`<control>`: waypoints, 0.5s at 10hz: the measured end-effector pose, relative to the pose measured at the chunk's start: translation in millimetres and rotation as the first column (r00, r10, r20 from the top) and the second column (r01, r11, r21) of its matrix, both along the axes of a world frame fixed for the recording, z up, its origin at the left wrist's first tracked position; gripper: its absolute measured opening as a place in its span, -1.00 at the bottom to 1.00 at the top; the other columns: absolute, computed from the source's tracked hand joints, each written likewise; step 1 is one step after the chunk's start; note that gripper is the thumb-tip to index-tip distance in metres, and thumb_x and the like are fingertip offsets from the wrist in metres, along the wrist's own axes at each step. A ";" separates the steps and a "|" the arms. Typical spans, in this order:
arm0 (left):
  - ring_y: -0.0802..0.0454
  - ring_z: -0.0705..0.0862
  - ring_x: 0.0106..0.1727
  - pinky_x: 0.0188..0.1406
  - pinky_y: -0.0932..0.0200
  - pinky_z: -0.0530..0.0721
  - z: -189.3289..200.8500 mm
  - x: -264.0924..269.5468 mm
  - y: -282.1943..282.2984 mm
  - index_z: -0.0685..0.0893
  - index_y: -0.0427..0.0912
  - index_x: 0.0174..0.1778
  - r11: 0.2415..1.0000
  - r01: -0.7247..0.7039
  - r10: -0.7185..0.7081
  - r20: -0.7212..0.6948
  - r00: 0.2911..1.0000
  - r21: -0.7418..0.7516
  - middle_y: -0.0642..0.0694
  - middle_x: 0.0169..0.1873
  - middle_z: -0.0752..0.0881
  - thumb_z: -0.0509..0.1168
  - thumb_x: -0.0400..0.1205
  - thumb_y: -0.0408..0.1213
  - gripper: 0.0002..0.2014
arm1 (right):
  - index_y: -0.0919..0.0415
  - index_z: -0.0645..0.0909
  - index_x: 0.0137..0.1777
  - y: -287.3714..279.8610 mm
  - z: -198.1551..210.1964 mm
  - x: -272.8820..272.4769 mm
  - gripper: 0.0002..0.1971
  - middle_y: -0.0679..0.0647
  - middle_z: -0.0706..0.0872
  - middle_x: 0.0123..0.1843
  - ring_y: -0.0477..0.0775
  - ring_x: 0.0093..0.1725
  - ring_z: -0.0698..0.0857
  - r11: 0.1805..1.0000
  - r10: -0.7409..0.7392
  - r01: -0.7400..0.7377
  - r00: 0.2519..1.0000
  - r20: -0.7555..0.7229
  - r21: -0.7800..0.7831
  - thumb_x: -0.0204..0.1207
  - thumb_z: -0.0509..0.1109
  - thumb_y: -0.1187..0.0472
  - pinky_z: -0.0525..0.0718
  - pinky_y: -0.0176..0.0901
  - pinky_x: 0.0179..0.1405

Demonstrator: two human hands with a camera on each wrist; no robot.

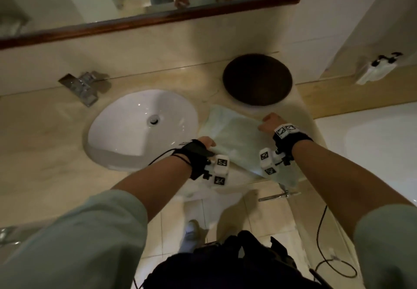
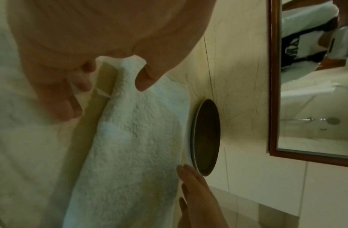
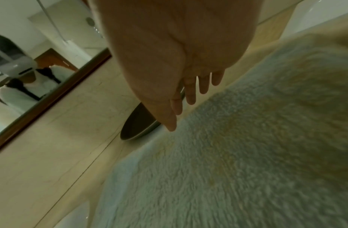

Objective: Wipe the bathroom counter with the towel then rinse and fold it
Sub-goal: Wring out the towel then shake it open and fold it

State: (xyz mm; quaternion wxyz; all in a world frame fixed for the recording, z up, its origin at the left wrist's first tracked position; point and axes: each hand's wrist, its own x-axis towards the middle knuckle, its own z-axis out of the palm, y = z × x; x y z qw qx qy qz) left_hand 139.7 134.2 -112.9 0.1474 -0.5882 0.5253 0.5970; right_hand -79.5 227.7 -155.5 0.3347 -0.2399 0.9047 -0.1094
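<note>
A pale green towel lies spread flat on the beige counter, just right of the sink. My left hand is at the towel's near left corner. In the left wrist view that corner of the towel rises between the thumb and curled fingers of my left hand, which pinch it. My right hand is at the far right edge of the towel. Its fingers are straight and the tips touch the towel there.
A dark round plate sits on the counter right behind the towel. The faucet stands at the back left, under the mirror. A white bathtub lies right of the counter's end. A metal rail sticks out below the front edge.
</note>
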 end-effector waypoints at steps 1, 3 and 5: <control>-0.30 0.39 0.53 0.39 -0.09 0.49 2.1 -2.4 14.2 0.34 -0.38 0.55 1.000 -0.007 0.007 -0.027 1.000 0.008 -0.37 0.53 0.37 0.17 0.67 -0.32 -0.50 | 0.24 0.36 0.48 -10.5 -6.0 -1.1 -0.41 0.27 0.46 0.44 0.35 0.35 0.53 1.000 0.005 -0.005 0.999 0.032 -0.004 0.52 0.45 0.05 0.54 0.08 0.26; -0.43 0.54 0.14 0.22 0.03 0.46 -15.2 -29.8 38.8 0.09 -0.43 0.62 0.964 -0.164 0.180 -0.059 0.982 0.212 -0.42 0.60 0.15 0.10 0.74 -0.40 -0.46 | 0.08 0.48 0.35 -14.9 -15.3 -10.6 -0.34 0.22 0.61 0.26 0.33 0.13 0.63 0.990 0.104 -0.104 0.995 -0.002 0.096 0.28 0.31 -0.23 0.64 0.15 0.19; -0.25 0.39 0.54 -0.05 0.24 0.44 -6.5 -40.2 50.5 0.30 -0.36 0.57 0.975 -0.120 0.137 -0.080 0.987 0.186 -0.34 0.55 0.34 0.10 0.73 -0.34 -0.54 | 0.10 0.61 0.17 -16.4 -9.0 -16.2 -0.07 0.17 0.70 0.10 0.27 -0.08 0.69 0.975 0.170 -0.175 0.984 0.044 0.140 -0.04 0.25 -0.60 0.70 0.14 0.07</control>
